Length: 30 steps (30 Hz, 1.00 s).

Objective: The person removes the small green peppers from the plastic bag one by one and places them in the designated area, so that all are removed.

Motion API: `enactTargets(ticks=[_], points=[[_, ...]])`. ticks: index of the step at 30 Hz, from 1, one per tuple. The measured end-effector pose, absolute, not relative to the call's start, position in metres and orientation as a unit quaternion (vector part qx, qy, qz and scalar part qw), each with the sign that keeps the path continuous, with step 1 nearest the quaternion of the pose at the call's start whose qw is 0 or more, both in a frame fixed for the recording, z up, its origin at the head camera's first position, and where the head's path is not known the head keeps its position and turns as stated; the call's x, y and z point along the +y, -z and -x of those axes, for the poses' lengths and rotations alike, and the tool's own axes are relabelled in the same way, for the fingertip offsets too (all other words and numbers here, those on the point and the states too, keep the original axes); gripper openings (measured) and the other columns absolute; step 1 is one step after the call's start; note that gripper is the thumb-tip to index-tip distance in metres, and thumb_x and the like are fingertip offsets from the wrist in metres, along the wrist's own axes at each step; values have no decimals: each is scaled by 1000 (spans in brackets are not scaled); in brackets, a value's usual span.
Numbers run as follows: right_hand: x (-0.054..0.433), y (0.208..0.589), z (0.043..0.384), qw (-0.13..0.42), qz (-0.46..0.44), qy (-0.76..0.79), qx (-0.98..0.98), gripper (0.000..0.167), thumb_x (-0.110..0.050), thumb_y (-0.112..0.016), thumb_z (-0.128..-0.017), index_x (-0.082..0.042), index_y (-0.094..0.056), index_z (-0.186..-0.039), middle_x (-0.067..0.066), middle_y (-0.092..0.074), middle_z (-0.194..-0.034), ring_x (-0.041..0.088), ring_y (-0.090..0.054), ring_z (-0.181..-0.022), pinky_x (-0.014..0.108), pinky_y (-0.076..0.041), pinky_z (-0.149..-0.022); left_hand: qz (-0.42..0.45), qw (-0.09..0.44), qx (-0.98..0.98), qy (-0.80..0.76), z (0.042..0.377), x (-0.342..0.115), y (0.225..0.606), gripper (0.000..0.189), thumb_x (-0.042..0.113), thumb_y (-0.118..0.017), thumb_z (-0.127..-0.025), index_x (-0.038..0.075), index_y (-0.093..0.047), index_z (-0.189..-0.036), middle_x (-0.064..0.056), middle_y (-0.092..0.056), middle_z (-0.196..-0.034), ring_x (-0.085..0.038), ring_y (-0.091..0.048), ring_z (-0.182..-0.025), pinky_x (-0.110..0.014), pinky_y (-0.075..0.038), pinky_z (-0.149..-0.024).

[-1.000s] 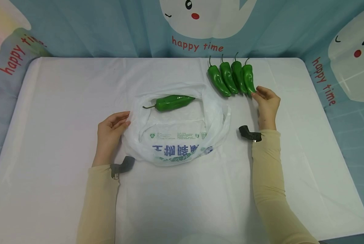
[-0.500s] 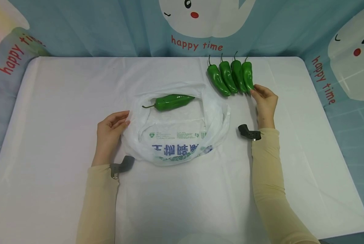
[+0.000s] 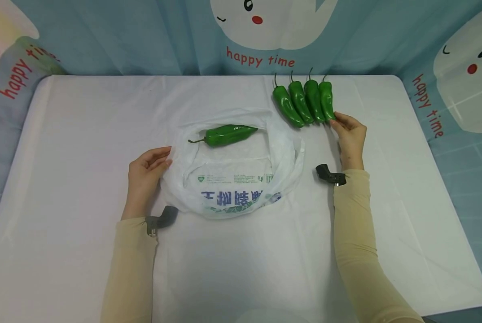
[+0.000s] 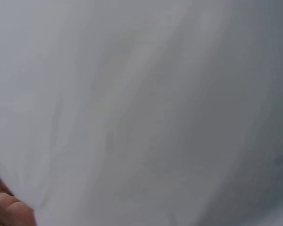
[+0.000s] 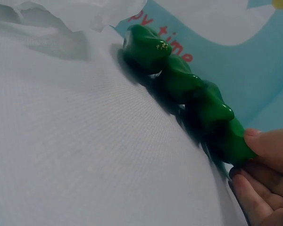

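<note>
A white plastic bag (image 3: 287,166) with blue and green print lies on the table, its mouth spread wide. One long green pepper (image 3: 230,135) rests inside the mouth, stem to the left. My left hand (image 3: 149,172) pinches the bag's left edge; in the left wrist view the pale plastic (image 4: 146,103) covers nearly everything, with fingertips (image 4: 12,209) at the lower left. Beyond the bag, several green peppers (image 3: 288,106) stand in a slanting row, stems away from me. My right hand (image 3: 350,137) pinches the tip of the rightmost pepper (image 5: 238,139) between thumb and fingers.
The table (image 3: 75,134) has a white cloth, and the row of peppers reaches its far edge. A blue curtain (image 3: 136,36) with cartoon prints hangs behind and at both sides. Small black cameras (image 3: 327,175) sit on both wrists.
The row of peppers has shifted slightly left, together with my right hand at the rightmost one. My left hand, the bag and the pepper inside it stay put.
</note>
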State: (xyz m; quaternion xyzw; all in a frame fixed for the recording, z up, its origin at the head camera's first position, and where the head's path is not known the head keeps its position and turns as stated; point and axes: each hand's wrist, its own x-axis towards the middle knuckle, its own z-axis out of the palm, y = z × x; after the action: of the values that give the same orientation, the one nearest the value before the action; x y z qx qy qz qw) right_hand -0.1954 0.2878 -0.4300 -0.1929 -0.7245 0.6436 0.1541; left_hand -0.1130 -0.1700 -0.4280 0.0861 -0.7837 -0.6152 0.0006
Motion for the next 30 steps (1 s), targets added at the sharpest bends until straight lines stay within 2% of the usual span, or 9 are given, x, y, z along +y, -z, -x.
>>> enactTargets(ticks=[16,24,30], points=[[289,428,195,159,185,-663,-708,31,5,-70,-81,6,-66,-111,11,-66,-108,15,-62,-97,18,-49,-83,-82,2,-783,617,113,-172,429,34,0,-64,-88,-4,-60,-122,-6,-63,-113,0,-62,-92,-11,-47,-83],[289,425,191,180,176,-685,-683,28,5,-71,-80,6,-67,-108,17,-64,-109,18,-61,-97,19,-51,-79,-83,-4,-783,616,111,-172,428,34,3,-64,-89,-2,-60,-123,-9,-62,-116,0,-61,-94,-11,-47,-84],[287,417,189,208,164,-700,-663,25,7,-70,-80,3,-68,-105,14,-65,-108,21,-60,-100,21,-50,-84,-84,-6,-781,619,112,-171,428,35,3,-64,-89,-2,-60,-123,-9,-62,-116,-1,-61,-94,-11,-47,-84]])
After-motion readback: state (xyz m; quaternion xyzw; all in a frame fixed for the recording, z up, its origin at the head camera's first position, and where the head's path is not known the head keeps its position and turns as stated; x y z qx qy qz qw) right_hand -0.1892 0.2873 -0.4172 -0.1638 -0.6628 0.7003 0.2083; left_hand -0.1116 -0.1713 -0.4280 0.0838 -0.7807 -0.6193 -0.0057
